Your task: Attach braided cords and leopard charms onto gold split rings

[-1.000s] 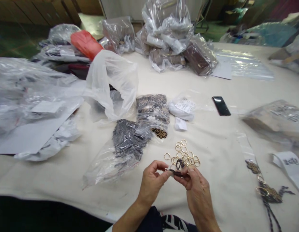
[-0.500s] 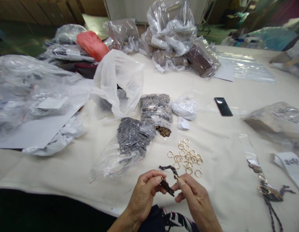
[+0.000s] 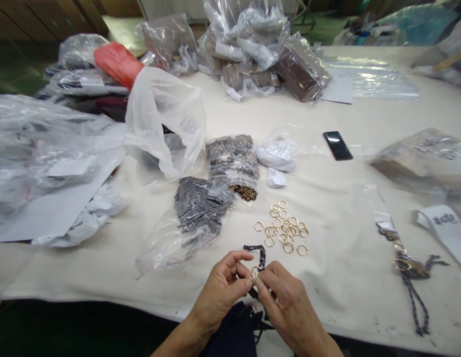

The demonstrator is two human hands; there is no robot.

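Note:
My left hand [image 3: 220, 292] and my right hand [image 3: 286, 310] meet low in the middle, fingertips pinched together on a small gold ring [image 3: 255, 271] and a narrow dark patterned strap [image 3: 257, 252] that loops up from the pinch. Just beyond the hands, several loose gold rings [image 3: 284, 228] lie scattered on the cream table [image 3: 338, 248]. A clear bag of dark straps [image 3: 193, 213] lies to the left of the rings, and a bag of leopard-print pieces [image 3: 233, 161] sits behind it.
Finished straps with gold rings [image 3: 409, 270] lie at the right. A black phone [image 3: 338, 145] rests further back. Plastic bags crowd the left side [image 3: 47, 144] and the far end [image 3: 248, 54]. A white bag [image 3: 165, 121] stands open left of centre. A labelled packet [image 3: 278, 151] lies mid-table.
My hands have drawn closer together and now pinch the ring at the strap; the strap's free end has swung up and to the left. The view has tilted down slightly.

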